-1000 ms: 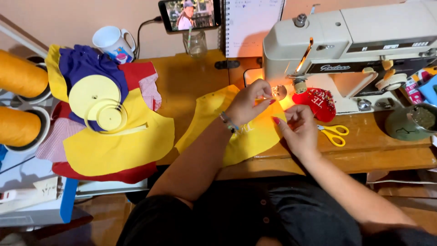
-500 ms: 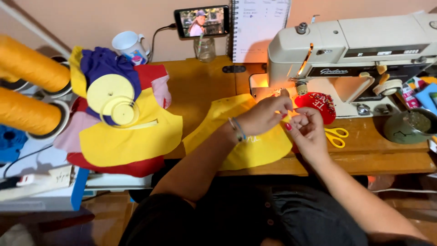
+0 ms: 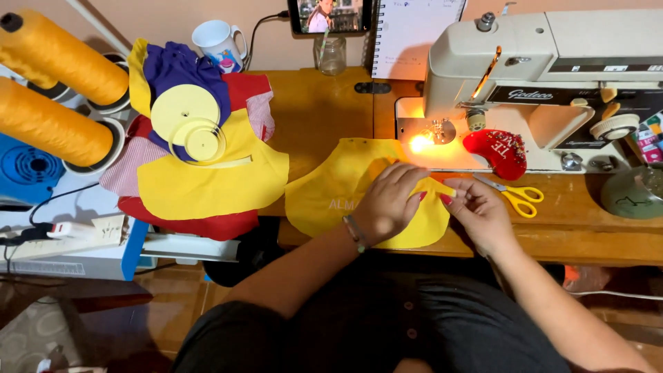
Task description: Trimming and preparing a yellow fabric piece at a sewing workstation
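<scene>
A yellow cut piece of fabric (image 3: 324,197) lies on the wooden sewing table (image 3: 318,110) in front of the cream sewing machine (image 3: 552,48). My left hand (image 3: 387,204) presses flat on the fabric's right half, a bracelet on the wrist. My right hand (image 3: 476,207) pinches the fabric's right edge between thumb and fingers, nails painted red. Both hands sit just below the lit needle area (image 3: 421,141). The fabric under my left palm is hidden.
Yellow-handled scissors (image 3: 518,195) and a red heart pincushion (image 3: 498,152) lie right of my hands. A pile of yellow, red and blue fabric pieces (image 3: 200,173) sits left. Two orange thread cones (image 3: 55,90), a mug (image 3: 217,43), a glass jar (image 3: 331,54), a phone (image 3: 330,14) stand behind.
Both hands have come down and towards me from the needle area, drawing the yellow fabric along; the left hand now lies flat on it.
</scene>
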